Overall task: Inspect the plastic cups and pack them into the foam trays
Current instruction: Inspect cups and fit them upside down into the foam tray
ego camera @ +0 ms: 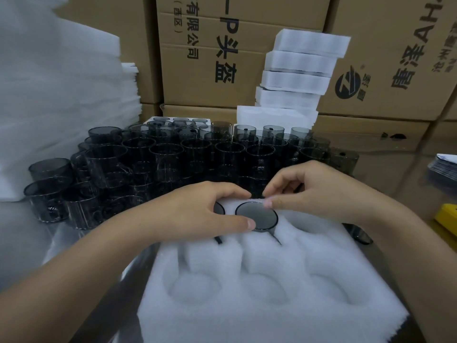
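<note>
Soft white foam sheets are piled at the left, beside a crowd of smoky, translucent cylindrical cups standing on the bench. A round dark cup is seated in the middle pocket of the far row of the fuzzy white foam tray. Its rim is gripped between thumb and forefinger of the left hand, and its far edge is pinched by the curled right hand. Three rounded hollows are seen in the near row. Filled trays are stacked before brown cardboard boxes.
</note>
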`<action>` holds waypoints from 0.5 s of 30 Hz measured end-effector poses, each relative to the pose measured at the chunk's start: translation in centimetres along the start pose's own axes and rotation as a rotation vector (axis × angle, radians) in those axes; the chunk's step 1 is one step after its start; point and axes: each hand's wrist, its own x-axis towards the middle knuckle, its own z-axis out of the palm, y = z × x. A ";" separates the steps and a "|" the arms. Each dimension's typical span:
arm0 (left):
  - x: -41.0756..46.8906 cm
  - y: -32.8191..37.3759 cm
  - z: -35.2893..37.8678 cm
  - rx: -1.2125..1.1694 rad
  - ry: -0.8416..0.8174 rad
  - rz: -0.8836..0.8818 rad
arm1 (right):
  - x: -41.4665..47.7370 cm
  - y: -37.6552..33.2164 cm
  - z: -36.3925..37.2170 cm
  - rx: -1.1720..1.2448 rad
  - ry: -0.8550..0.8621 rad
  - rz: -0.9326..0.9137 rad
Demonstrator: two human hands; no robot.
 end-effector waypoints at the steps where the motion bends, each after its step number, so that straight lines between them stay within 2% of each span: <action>1: 0.0 0.0 0.0 0.010 0.006 -0.006 | 0.2 0.3 -0.1 0.033 0.129 0.008; 3: -0.1 -0.1 0.0 0.023 0.016 -0.015 | 0.5 1.1 -0.6 0.061 0.471 0.022; 4: -0.1 -0.1 0.1 0.027 0.019 -0.016 | 0.6 1.4 -1.0 -0.021 0.611 0.038; 5: -0.1 0.0 0.1 0.032 0.020 -0.016 | 0.6 1.8 -1.3 -0.151 0.682 0.073; 6: -0.2 0.0 0.1 0.037 0.021 -0.016 | 0.7 2.4 -1.5 -0.296 0.678 0.129; 8: -0.2 0.1 0.2 0.053 0.028 -0.019 | 0.7 3.3 -1.6 -0.509 0.564 0.270; 11: -0.2 0.1 0.2 0.065 0.033 -0.017 | 0.8 3.7 -1.5 -0.562 0.509 0.360; 15: -0.3 0.3 0.3 0.067 0.037 -0.026 | 0.8 3.8 -1.6 -0.552 0.505 0.362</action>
